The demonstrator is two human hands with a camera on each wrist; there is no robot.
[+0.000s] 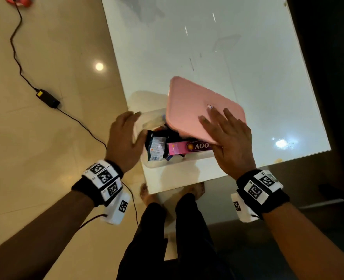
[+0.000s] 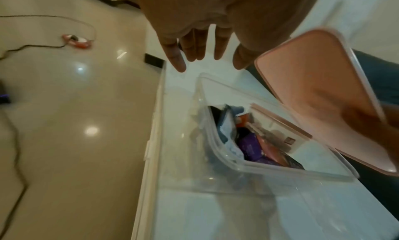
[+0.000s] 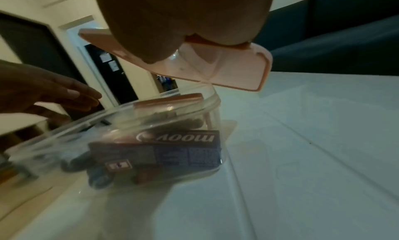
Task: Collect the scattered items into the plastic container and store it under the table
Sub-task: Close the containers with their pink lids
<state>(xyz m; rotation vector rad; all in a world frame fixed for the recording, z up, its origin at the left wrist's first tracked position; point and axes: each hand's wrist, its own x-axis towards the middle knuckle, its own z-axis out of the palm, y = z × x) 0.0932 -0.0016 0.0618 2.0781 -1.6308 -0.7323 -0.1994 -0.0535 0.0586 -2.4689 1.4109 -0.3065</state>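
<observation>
A clear plastic container stands near the front left corner of the white glass table. Inside lie a pink-and-purple Moov box, a dark sachet and other small packets. My right hand grips the pink lid, fingers on top and thumb beneath, and holds it tilted over the container's right side. My left hand is by the container's left wall with straight fingers, holding nothing.
On the tiled floor to the left lie a black power adapter with its cable and a red object. My bare feet show at the table's front edge. A dark sofa stands beyond the table's right side.
</observation>
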